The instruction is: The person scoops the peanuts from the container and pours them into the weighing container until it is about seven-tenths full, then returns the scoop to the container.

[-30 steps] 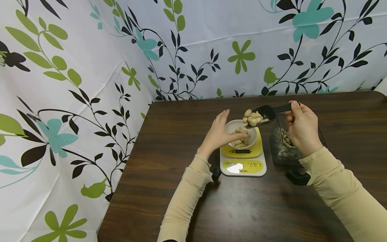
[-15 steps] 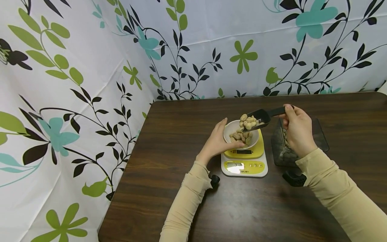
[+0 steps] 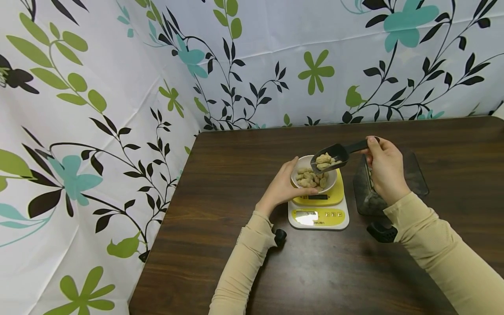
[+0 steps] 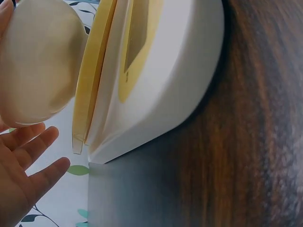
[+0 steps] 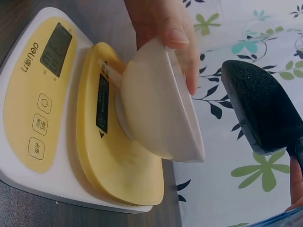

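Note:
A white bowl (image 5: 154, 104) stands on the yellow plate of a kitchen scale (image 3: 338, 222), with unshelled peanuts (image 3: 309, 179) inside. My left hand (image 3: 278, 187) holds the bowl from its left side, thumb at the near rim; the left wrist view shows other fingers spread beside the bowl. By its handle, my right hand (image 3: 387, 170) grips a black scoop (image 3: 341, 153) tilted over the bowl's far right rim. Several peanuts (image 3: 325, 161) lie in the scoop. In the right wrist view the scoop's dark underside is apart from the bowl, above its mouth.
Right of the scale stands a clear container (image 3: 366, 201), partly hidden behind my right hand, with peanuts in it. All of this is on a dark wooden table (image 3: 204, 210). A patterned curtain (image 3: 256, 35) hangs along its back and left sides.
My right hand has brought the scoop slightly left and lower over the bowl. Fewer peanuts lie in the scoop and more in the bowl. The left hand has closed in on the bowl's rim.

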`<state>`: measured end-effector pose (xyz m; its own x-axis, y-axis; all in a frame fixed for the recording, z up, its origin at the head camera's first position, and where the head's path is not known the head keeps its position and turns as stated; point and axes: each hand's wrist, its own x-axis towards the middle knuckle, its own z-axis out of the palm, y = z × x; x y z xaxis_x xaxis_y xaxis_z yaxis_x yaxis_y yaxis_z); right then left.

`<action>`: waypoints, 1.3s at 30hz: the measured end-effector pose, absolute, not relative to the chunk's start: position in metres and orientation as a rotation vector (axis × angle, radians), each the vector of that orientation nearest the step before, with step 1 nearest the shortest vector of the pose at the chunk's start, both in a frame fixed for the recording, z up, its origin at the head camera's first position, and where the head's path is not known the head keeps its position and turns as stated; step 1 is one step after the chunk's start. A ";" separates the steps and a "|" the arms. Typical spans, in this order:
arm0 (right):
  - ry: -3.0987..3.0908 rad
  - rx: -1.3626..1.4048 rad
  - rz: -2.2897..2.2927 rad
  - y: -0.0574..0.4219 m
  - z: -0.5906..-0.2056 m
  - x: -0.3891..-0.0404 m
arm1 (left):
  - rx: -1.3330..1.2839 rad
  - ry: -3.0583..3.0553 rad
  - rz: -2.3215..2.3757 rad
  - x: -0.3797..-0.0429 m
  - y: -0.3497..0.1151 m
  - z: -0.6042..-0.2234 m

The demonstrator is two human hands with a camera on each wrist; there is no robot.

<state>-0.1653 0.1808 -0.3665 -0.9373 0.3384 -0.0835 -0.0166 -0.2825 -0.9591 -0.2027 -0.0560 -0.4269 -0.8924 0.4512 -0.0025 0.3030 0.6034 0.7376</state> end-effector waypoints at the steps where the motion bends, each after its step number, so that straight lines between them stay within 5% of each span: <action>1: -1.733 -0.404 2.311 0.181 -0.367 -0.165 | 0.628 2.645 1.154 -0.203 -0.056 -0.427; 39: -1.931 -0.323 2.037 0.176 -0.370 -0.166 | 0.603 2.636 1.129 -0.204 -0.057 -0.430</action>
